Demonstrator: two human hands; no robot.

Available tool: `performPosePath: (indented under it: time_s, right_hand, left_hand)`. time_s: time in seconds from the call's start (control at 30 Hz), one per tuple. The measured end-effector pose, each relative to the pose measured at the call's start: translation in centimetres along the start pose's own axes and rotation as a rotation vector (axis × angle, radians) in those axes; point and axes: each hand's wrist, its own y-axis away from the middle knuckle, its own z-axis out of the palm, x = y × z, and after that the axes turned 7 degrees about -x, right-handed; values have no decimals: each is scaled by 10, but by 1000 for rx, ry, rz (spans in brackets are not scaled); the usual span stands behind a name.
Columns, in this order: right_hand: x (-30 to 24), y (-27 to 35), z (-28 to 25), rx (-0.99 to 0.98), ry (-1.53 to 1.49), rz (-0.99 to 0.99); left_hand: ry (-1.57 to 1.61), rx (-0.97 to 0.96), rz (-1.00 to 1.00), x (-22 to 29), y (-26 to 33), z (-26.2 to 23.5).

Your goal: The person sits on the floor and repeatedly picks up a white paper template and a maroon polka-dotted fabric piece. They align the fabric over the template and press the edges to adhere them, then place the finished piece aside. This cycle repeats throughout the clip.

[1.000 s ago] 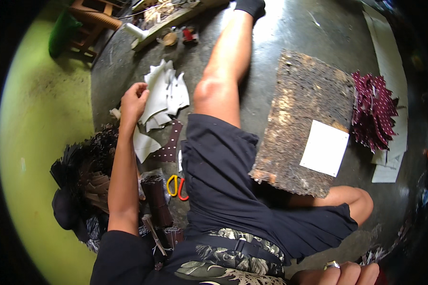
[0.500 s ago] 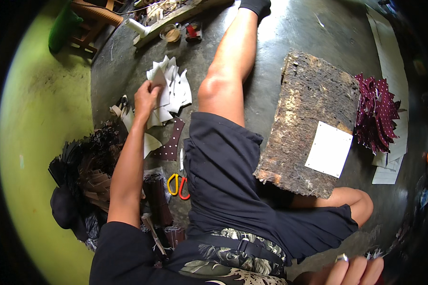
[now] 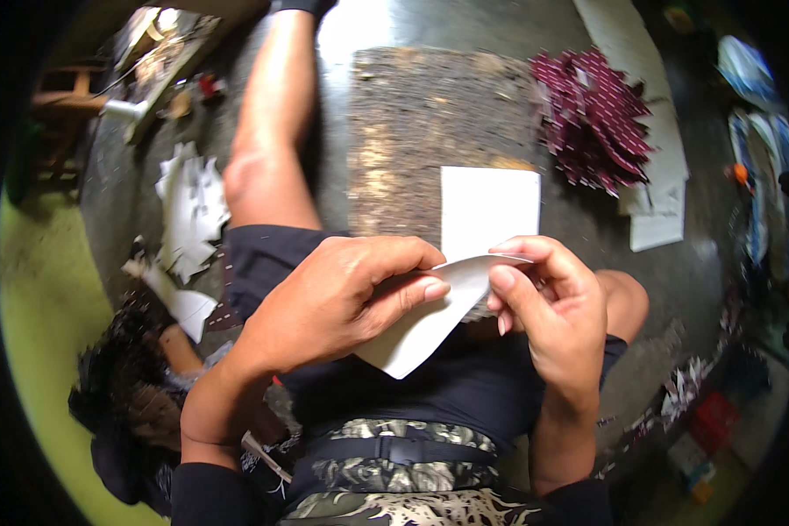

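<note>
Above my lap, a curved white sheet piece (image 3: pixel 416 337) is bent between my two hands. My left hand (image 3: pixel 324 302) pinches its upper edge between thumb and fingers, and my right hand (image 3: pixel 552 302) grips the other end the same way. Just beyond them, a white rectangular sheet (image 3: pixel 491 206) lies on a worn, rough board (image 3: pixel 412 131), its lower part hidden by my hands. Left of my outstretched leg, a pile of cut white pieces (image 3: pixel 190 210) rests on the floor.
Fanned burgundy dotted fabric pieces (image 3: pixel 592 123) lie right of the board, beside long pale sheets (image 3: pixel 657 215). Dark bundled scraps (image 3: pixel 118 373) crowd the green wall at left. A wooden frame (image 3: pixel 162 83) stands at the far left, and a red object (image 3: pixel 714 421) at the right.
My left hand has come from the white pile to above my lap with a white piece. My right hand has risen from the lower right and taken its other end. The view has shifted right.
</note>
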Motion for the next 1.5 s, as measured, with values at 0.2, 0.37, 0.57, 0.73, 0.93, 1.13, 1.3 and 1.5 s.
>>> performPosePath:
  time_s: [0.2, 0.37, 0.57, 0.73, 0.93, 1.13, 1.3, 1.5]
  right_hand:
    - [30, -15, -60, 159, 302, -3]
    - [53, -33, -77, 82, -1, -32]
    - [62, -39, -86, 33, -237, -28]
    - [70, -43, -86, -12, -282, -34]
    - [65, -47, -88, -13, -427, 84]
    - [55, -44, -79, 75, -81, -13]
    - [57, -48, -78, 82, -150, 62]
    - [64, -48, -82, 76, -260, 101]
  left_hand:
    - [-546, 299, 213, 0, -65, 59]
    - [-489, 395, 273, -23, -91, 82]
    - [-538, 430, 273, -25, -88, 83]
    - [-495, 424, 250, -20, -90, 79]
    - [-636, 435, 321, -25, -90, 79]
    - [-638, 414, 351, -31, -91, 81]
    - [-654, 410, 384, -35, -90, 80]
    - [-678, 387, 376, -34, -89, 80]
